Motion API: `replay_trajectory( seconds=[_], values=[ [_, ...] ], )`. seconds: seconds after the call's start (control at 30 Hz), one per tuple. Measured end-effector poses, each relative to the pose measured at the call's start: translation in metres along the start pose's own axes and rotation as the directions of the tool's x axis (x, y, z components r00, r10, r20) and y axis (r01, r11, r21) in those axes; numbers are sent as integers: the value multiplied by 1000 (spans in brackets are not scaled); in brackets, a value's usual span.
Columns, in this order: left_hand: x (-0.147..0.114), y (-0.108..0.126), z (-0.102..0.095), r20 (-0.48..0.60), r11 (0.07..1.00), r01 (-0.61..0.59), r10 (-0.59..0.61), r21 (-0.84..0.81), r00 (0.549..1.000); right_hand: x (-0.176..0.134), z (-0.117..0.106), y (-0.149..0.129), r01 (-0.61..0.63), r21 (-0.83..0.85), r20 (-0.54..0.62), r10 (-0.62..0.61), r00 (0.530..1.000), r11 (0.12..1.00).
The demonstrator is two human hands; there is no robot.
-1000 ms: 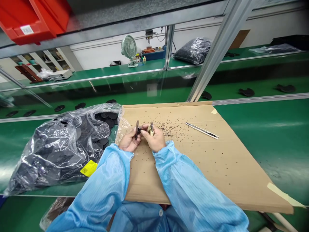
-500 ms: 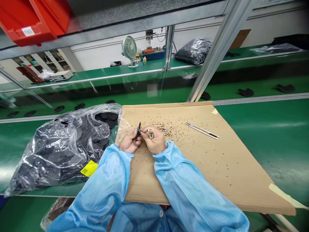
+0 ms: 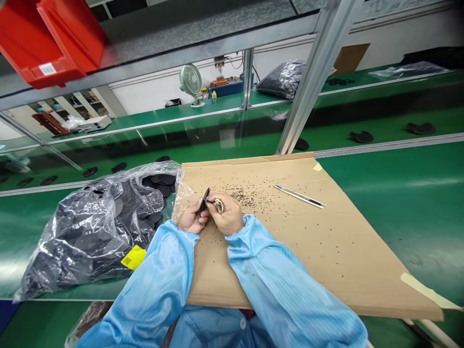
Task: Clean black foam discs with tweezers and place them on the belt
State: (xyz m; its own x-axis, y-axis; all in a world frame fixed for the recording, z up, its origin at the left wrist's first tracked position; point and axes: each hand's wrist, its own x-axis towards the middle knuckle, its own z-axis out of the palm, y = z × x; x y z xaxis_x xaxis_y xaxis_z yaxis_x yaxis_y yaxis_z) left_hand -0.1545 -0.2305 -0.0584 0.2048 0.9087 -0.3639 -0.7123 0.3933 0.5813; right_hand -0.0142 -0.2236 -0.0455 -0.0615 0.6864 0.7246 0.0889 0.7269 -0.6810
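Black and thin, a disc-shaped part (image 3: 203, 201) is pinched edge-on in the left hand (image 3: 191, 218), just left of the frame's centre, above the brown cardboard sheet (image 3: 290, 251). Seen on edge, it reads as a dark sliver whose long axis tilts from lower left to upper right, its upper end pointing away from the person. The left fingers are closed on its lower edge. The right hand (image 3: 227, 218) presses against it from the right, fingers curled shut around a small metallic tool (image 3: 219, 206); only a pale, shiny bit of the tool shows between the fingers, so its kind is hard to make out. The two hands touch each other at the part.

Tiny dark specks (image 3: 246, 195) lie scattered on the cardboard just beyond the hands. A slim metal strip (image 3: 299, 196) lies further right, well apart from them, its length running from upper left to lower right. At the left of the frame a clear plastic bag (image 3: 94, 227) holds many black discs, with a yellow label (image 3: 133, 256) on its near side; its lower left end is cut off by the light blue sleeves (image 3: 159, 285). A red bin (image 3: 47, 38) sits at the upper left, partly out of frame.
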Motion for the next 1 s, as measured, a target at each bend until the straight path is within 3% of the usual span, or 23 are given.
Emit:
replay_trajectory(
  seconds=[0.27, 0.4, 0.5, 0.63, 0.7, 0.73, 0.77, 0.8, 0.87, 0.93, 1.0],
  values=[
    [-2, 2, 3, -37, 999, 24, -25, -22, 999, 2, -1, -3, -8, 10, 97, 7, 995, 1000],
    [1, 3, 11, -177, 993, -111, 104, -28, 979, -1, 3, 5, -182, -36, -11, 182, 983, 983],
    [12, 9, 20, -340, 953, -294, 302, 77, 891, 0, 4, 19, -413, 30, -170, 412, 895, 910],
    [49, 40, 39, -362, 786, -431, 597, 444, 715, 5, 2, 33, -593, 160, -302, 611, 732, 789],
    [76, 63, 52, -280, 562, -410, 773, 718, 570, 7, 0, 34, -612, 177, -317, 633, 706, 771],
    [90, 75, 58, -175, 401, -360, 835, 843, 521, 7, 0, 34, -612, 181, -318, 634, 705, 770],
    [104, 86, 65, -51, 239, -313, 860, 919, 507, 8, -1, 33, -609, 183, -318, 633, 706, 772],
    [116, 94, 70, 59, 117, -292, 847, 949, 529, 8, -1, 33, -607, 186, -317, 632, 707, 773],
    [135, 103, 79, 151, 13, -267, 798, 964, 583, 8, -1, 32, -607, 193, -316, 634, 706, 771],
    [143, 98, 84, 133, 39, -251, 763, 967, 633, 9, -1, 31, -609, 207, -316, 642, 699, 765],
    [138, 83, 87, 73, 131, -253, 745, 959, 663, 10, -1, 31, -613, 217, -318, 648, 692, 760]
  ],
)
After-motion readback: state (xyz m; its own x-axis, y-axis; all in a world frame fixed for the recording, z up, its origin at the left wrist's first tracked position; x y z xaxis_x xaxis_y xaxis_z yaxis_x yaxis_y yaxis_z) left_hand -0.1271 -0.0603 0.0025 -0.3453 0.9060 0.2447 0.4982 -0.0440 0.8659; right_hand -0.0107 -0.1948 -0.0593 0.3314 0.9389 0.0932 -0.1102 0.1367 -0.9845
